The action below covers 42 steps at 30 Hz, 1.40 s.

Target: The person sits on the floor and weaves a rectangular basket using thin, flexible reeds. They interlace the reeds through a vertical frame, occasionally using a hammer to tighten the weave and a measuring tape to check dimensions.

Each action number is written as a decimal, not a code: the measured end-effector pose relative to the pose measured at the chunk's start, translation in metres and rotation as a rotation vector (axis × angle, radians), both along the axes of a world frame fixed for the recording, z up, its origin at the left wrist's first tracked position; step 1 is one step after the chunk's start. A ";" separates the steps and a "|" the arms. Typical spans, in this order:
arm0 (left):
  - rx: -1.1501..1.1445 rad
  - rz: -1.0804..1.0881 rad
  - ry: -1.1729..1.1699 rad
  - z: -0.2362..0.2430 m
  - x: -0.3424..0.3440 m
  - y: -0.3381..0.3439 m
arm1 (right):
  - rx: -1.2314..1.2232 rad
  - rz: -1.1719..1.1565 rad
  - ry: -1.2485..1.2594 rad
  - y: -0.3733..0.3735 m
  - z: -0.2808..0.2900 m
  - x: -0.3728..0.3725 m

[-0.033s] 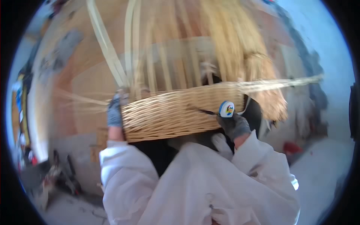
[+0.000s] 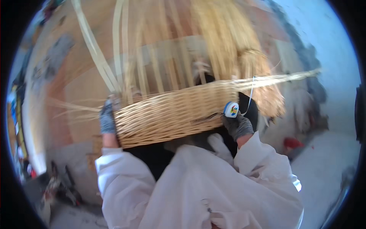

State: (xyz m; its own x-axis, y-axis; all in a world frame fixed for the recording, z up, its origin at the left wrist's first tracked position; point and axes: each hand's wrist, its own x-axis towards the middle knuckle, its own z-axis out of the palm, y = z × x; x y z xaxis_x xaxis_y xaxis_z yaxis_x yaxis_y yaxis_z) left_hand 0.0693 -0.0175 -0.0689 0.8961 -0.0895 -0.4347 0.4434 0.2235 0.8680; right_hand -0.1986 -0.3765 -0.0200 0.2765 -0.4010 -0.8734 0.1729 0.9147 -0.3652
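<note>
A woven wicker basket side (image 2: 175, 112) of pale strips lies across my lap, tilted up slightly to the right. My left hand (image 2: 108, 120), in a grey glove, is closed round its left end. My right hand (image 2: 240, 126), also gloved, grips a small white and blue tape measure (image 2: 231, 109) in front of the right part of the weave. A dark wrist strap (image 2: 207, 118) hangs from the case across the wicker. The thin tape blade (image 2: 250, 97) bows up at the right, reaching the weave's top edge. Some fingers of both hands are hidden.
Long upright stakes (image 2: 154, 68) rise from the weave's far edge, blurred. A thick bundle of straw-coloured strands (image 2: 225, 38) stands behind on the right. Loose weaver ends (image 2: 282, 79) stick out right, others left. A red object (image 2: 292, 143) lies on the floor at right.
The basket side and both hands sit slightly further left in view. The tape blade now arcs higher, up to the top edge of the weave. Both hands keep their hold.
</note>
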 end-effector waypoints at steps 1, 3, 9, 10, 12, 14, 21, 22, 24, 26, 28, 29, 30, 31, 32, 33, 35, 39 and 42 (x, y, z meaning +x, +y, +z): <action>0.059 0.003 -0.088 -0.011 0.002 0.008 | -0.076 -0.061 0.015 -0.024 -0.003 -0.025; 0.132 -0.025 -0.198 -0.019 0.005 0.016 | -0.305 0.002 0.095 -0.066 0.016 -0.094; 0.063 -0.050 -0.109 -0.031 0.016 0.023 | -0.470 0.225 0.046 -0.071 0.059 -0.208; 0.127 -0.051 -0.153 -0.032 0.017 0.025 | -0.520 0.360 -0.093 -0.048 0.073 -0.187; 0.089 -0.027 -0.162 -0.003 0.004 0.002 | -0.673 0.634 -0.021 -0.019 0.084 -0.156; 0.183 -0.063 -0.254 -0.001 0.005 0.000 | -0.637 1.065 -0.085 -0.012 0.079 -0.125; -0.074 0.034 0.090 0.017 0.014 0.014 | -0.860 2.202 0.169 -0.003 0.069 0.105; -0.053 0.014 0.090 0.015 0.018 0.015 | -0.823 2.262 0.246 0.013 0.079 0.133; 0.030 0.009 0.071 0.014 0.021 0.024 | -0.701 2.156 0.127 0.024 0.046 0.178; 0.119 -0.016 0.049 0.011 0.025 0.017 | -0.821 2.332 0.044 0.018 0.035 0.208; 0.297 -0.040 -0.020 0.022 0.023 0.007 | -0.796 2.424 0.082 0.021 0.032 0.226; 0.386 -0.062 -0.054 0.025 0.023 0.001 | -0.801 2.433 0.134 0.019 0.033 0.229; 0.401 -0.068 -0.116 0.014 0.025 0.011 | -0.807 2.454 0.168 0.022 0.030 0.233; 0.419 -0.057 -0.145 0.009 0.028 0.009 | -0.859 2.455 0.061 0.020 0.027 0.233; 0.456 -0.052 -0.194 0.009 0.027 0.016 | -0.913 2.446 -0.045 0.021 0.022 0.233; 0.528 -0.089 -0.137 0.017 0.030 0.017 | -0.970 2.420 -0.108 0.009 0.023 0.230; 0.564 -0.015 -0.113 0.006 0.034 0.026 | -1.081 2.331 -0.124 -0.035 0.047 0.217; 0.573 -0.013 -0.085 -0.012 0.056 0.042 | -0.989 2.053 0.075 -0.178 0.044 0.171; 0.917 -0.258 -0.169 0.000 0.067 0.042 | -1.077 1.961 -0.079 -0.243 -0.010 0.133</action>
